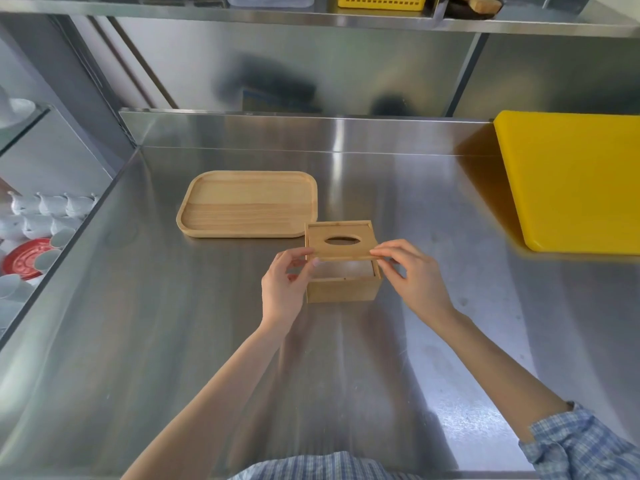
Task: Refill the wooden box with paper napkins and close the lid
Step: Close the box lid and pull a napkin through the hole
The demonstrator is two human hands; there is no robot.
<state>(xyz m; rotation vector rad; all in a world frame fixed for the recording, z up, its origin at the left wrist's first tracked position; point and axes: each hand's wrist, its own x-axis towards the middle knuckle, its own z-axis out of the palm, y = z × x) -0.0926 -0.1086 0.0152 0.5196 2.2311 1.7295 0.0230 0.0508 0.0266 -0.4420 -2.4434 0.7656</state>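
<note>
Your left hand (pixel 284 285) and right hand (pixel 414 275) pinch the near corners of the flat wooden lid with an oval slot (pixel 341 241), which half covers the square wooden napkin box (pixel 341 289). The box sits mid-way across the steel counter (pixel 173 323), just in front of a rounded wooden tray (pixel 247 204).

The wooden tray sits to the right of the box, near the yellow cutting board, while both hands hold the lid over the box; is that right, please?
Not quite. In the head view the wooden tray lies left of the wooden box and behind it, far from the yellow cutting board. The rest holds: left hand and right hand hold the lid over the box.
</note>
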